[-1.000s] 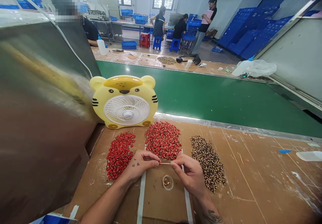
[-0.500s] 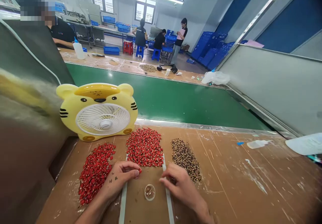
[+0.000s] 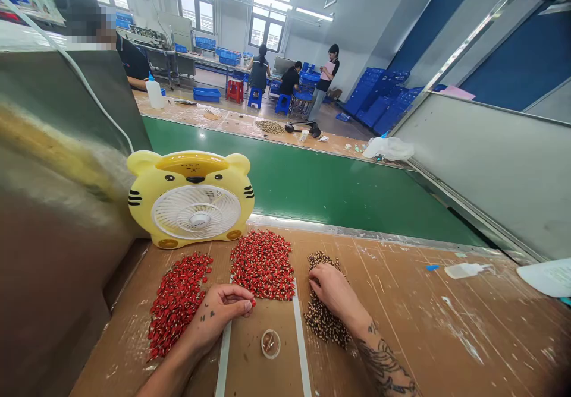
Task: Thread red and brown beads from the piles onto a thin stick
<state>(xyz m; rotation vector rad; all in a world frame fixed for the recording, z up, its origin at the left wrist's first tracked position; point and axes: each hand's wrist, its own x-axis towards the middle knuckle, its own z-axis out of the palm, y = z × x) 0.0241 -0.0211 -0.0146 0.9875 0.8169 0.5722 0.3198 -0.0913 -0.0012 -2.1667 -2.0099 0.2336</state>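
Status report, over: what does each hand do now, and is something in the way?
Left hand pinching small red bead. Right hand on speckled bead pile. Small clear dish between hands, touching neither.

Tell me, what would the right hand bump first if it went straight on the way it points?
The speckled beads. The right hand seems to be touching that pile now, though depth is hard to judge from this view.
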